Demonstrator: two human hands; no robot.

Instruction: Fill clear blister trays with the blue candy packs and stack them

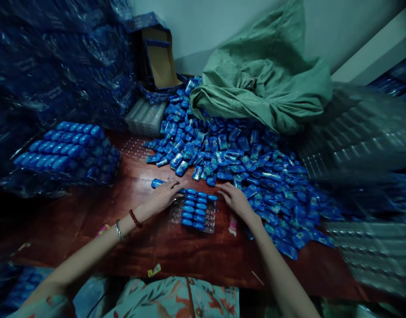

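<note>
A clear plastic tray (209,224) lies on the table in front of me, its middle columns filled with small glossy blue containers (189,209). My left hand (165,195) is at the tray's far left corner, fingers bent around a small blue container (182,191) that is partly hidden. Another blue container (157,183) lies just beyond this hand. At the tray's far right side, my right hand (235,201) has its fingers apart, near a blue container (212,198) sitting at the tray's edge. Nothing shows in that hand.
A large heap of blue containers (219,154) spreads behind and right of the tray, under a green sack (262,84). Filled trays (62,150) are stacked at left. Clear trays (371,251) stand at right, more (145,117) behind. An open cardboard box (159,64) leans at the back.
</note>
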